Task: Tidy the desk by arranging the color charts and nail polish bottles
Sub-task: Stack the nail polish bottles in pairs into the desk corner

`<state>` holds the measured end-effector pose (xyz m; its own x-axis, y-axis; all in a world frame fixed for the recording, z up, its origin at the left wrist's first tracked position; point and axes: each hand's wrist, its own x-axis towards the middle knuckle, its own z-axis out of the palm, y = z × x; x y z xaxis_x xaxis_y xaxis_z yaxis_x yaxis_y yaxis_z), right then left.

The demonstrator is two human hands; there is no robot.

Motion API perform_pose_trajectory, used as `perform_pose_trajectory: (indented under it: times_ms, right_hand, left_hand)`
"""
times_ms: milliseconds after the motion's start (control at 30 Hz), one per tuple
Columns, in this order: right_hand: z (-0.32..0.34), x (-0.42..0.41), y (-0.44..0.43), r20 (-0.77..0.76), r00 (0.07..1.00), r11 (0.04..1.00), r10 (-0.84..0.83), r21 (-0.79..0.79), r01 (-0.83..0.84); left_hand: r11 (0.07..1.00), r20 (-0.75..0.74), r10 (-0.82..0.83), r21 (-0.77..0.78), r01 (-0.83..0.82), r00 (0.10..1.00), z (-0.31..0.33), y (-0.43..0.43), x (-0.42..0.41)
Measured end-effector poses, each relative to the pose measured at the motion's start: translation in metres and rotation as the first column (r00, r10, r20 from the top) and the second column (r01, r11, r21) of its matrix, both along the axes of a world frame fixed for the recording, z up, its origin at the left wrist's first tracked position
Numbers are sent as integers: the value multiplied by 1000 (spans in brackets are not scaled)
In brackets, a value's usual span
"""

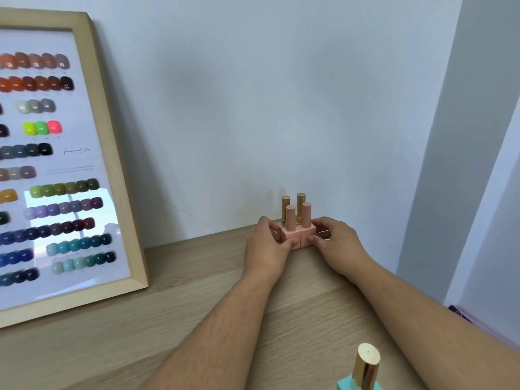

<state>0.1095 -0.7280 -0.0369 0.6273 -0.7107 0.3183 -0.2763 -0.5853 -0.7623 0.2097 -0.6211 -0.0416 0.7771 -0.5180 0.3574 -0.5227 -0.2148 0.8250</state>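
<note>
Pale wood-grain table meets a plain wall at its far edge, where your left hand and right hand curl against four square-based nail polish bottles, two with pink cylindrical caps, two with gold. Beside them to the left, a wood-framed color chart of glossy swatches leans on the wall; its script is unreadable. A teal bottle with a gold cap stands at the near edge.
</note>
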Motion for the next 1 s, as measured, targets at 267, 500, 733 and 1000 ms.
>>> perform_pose_trajectory:
  times_ms: [267,500,733,1000]
  right_hand:
    - [0,5,-3,2,1000,1000,-14,-18,14]
    - [1,12,-8,-10,1000,1000,-12,-24,12]
    - [1,16,-12,-6,1000,1000,-10,-20,10]
    - [0,7,-4,49,998,999,-32,-38,34]
  left_hand:
    - [1000,-3,10,0,-10,1000,0,-7,7]
    - [1000,2,16,-1,-16,1000,0,-12,13]
    - [1000,6,22,7,-22,1000,2,-15,14]
    - [1000,-30,16,4,-16,999,3,-6,9]
